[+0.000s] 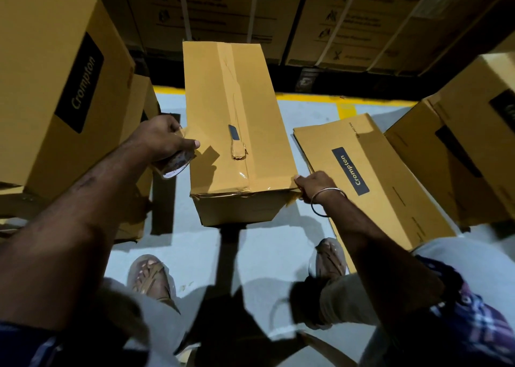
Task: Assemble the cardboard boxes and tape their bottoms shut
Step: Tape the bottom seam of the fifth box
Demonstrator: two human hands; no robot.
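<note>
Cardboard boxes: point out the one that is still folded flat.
The flat box on the floor beside the right hand, its Crompton label facing up. The centre box with the taped seam and the others around stand assembled.

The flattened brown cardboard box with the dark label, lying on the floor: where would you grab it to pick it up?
Probably by the long bare edge of the flattened brown cardboard box nearest the taped upright carton, coming from the left. It lies flat, so only its thin edges offer a pinch, and other cartons crowd its far right side.
</note>
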